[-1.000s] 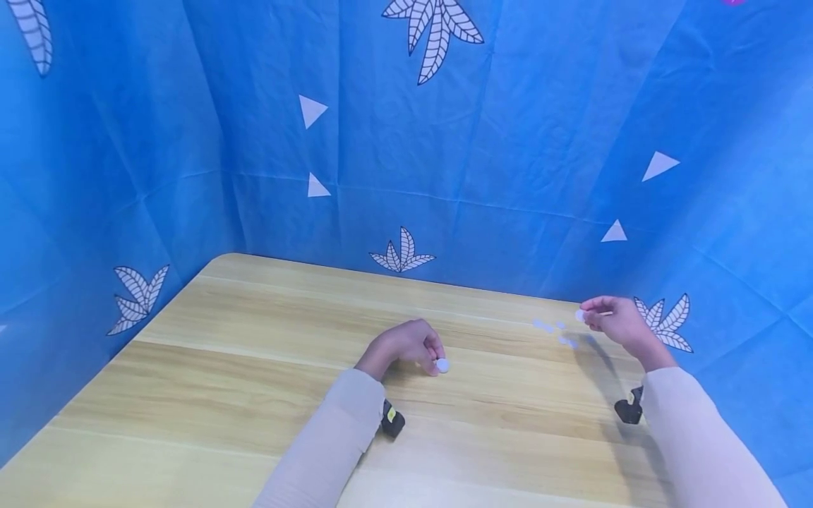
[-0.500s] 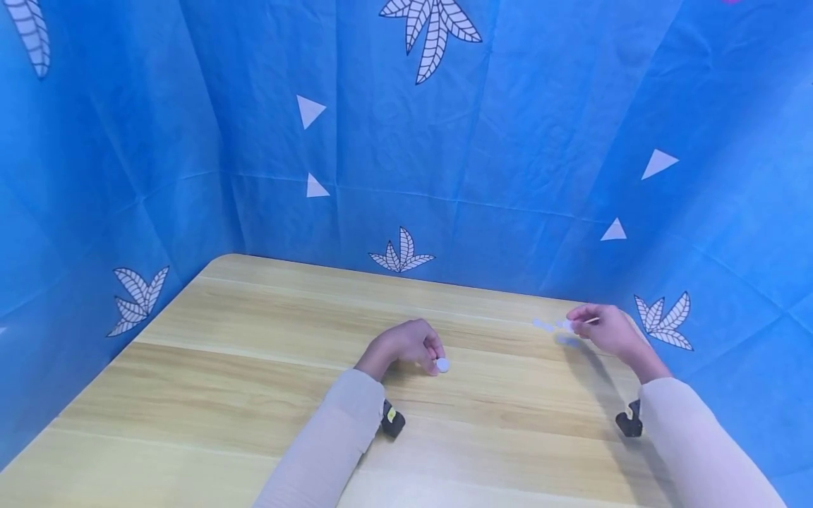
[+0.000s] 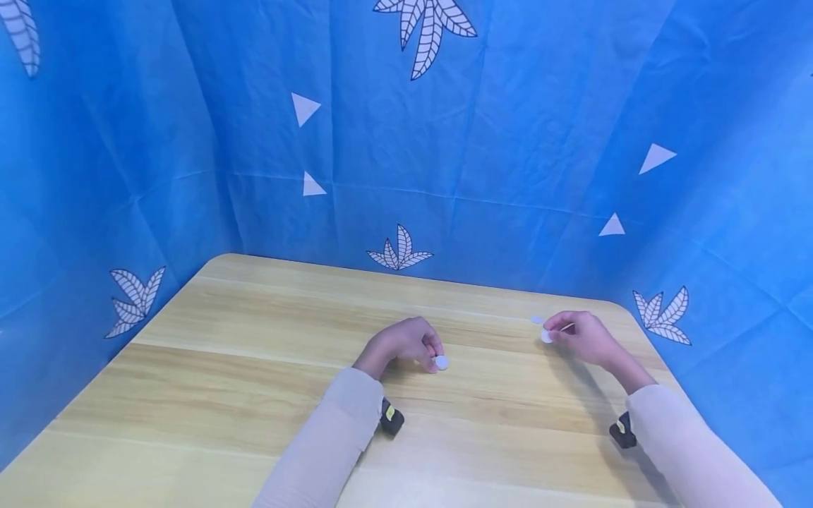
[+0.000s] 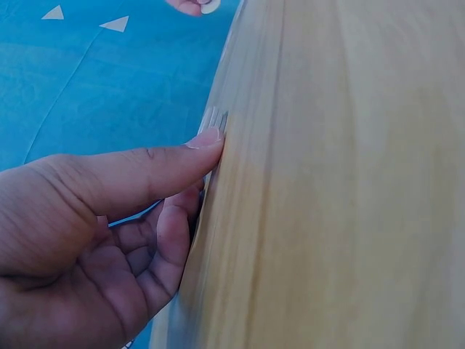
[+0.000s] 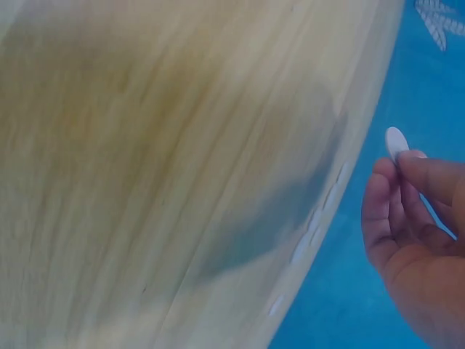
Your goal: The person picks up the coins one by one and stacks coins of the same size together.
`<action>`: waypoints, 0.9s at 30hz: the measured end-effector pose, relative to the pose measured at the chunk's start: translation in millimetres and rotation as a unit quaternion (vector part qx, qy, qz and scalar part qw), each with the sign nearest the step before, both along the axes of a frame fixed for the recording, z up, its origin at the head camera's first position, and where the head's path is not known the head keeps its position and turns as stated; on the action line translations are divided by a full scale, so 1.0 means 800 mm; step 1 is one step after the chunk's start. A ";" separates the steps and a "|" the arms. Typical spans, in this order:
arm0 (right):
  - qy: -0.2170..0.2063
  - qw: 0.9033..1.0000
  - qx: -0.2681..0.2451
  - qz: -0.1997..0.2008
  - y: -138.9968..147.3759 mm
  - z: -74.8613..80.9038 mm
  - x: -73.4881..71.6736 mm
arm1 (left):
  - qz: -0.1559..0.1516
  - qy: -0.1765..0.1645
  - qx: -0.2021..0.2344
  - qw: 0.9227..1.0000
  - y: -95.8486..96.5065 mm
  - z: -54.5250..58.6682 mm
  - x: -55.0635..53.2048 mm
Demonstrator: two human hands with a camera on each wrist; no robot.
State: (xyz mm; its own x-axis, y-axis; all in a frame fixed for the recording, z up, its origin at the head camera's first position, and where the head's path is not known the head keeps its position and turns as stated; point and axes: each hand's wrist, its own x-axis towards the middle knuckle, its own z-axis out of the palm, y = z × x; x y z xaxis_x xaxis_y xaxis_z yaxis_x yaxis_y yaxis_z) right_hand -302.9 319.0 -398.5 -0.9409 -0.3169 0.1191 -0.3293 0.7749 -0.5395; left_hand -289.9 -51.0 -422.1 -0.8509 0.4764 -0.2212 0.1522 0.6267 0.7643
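From the head, the left hand (image 3: 405,342) is at six o'clock, pinching the left disc (image 3: 441,362); the right hand (image 3: 583,339), well apart from it at four, pinches the right disc (image 3: 547,336), and a loose disc (image 3: 536,319) lies on the table (image 3: 222,395) just off that one, at eleven. Each grip seems to take only part of a disc, so an easing thumb could let either slip or swivel. From the left wrist, the left hand comes in at eight o'clock, several thin edges (image 4: 216,118) showing beyond its thumb tip; they look like stacked discs, too blurred to count, and uneven pressure might fan them apart. From the right wrist, the right hand is at four o'clock, its disc poking up past thumb and finger; other discs (image 5: 298,249) lie in a row near the table's edge, from three o'clock to between five and six. A careless knuckle brushing that row could knock one over the edge toward the cloth (image 5: 349,298) at five.
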 end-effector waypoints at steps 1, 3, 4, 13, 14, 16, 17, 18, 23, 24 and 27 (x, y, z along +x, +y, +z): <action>-0.003 1.000 0.002 0.004 -0.003 0.000 0.001 | 0.000 0.000 0.001 1.000 0.000 0.000 0.000; -0.005 1.000 0.007 0.012 -0.010 0.000 0.003 | -0.001 0.001 0.000 1.000 -0.001 0.000 0.001; -0.007 1.000 0.008 0.018 -0.013 0.000 0.005 | -0.002 0.002 0.000 1.000 -0.001 0.001 0.000; -0.005 0.997 0.004 0.071 -0.043 -0.002 0.017 | 0.001 -0.003 -0.005 1.000 0.000 0.003 0.002; -0.003 0.997 0.005 0.076 -0.046 -0.002 0.018 | 0.001 -0.002 -0.005 1.000 0.000 0.003 0.002; 0.001 0.996 0.008 0.086 -0.051 -0.003 0.021 | 0.001 -0.002 -0.007 1.000 0.000 0.003 0.002; 0.003 0.996 0.010 0.091 -0.054 -0.004 0.022 | 0.000 -0.002 -0.007 1.000 0.000 0.002 0.001; 0.004 0.995 0.012 0.095 -0.057 -0.005 0.024 | 0.000 -0.002 -0.006 1.000 0.000 0.002 0.001; 0.005 0.992 0.011 0.125 -0.071 -0.011 0.033 | -0.002 -0.003 -0.004 1.000 0.000 0.002 0.001; 0.002 0.992 0.008 0.129 -0.075 -0.011 0.035 | -0.002 -0.003 -0.003 1.000 0.000 0.002 0.001; -0.004 0.991 0.000 0.137 -0.084 -0.013 0.040 | -0.002 -0.001 -0.003 1.000 0.000 0.001 0.001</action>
State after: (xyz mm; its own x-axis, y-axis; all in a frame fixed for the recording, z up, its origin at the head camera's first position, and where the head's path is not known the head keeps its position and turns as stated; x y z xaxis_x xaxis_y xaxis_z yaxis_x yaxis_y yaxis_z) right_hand -270.9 251.9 -409.2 -0.8207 -0.5603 0.1115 -0.5224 0.6570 -0.5435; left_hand -289.3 -51.4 -421.0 -0.8481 0.4788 -0.2267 0.1528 0.6309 0.7607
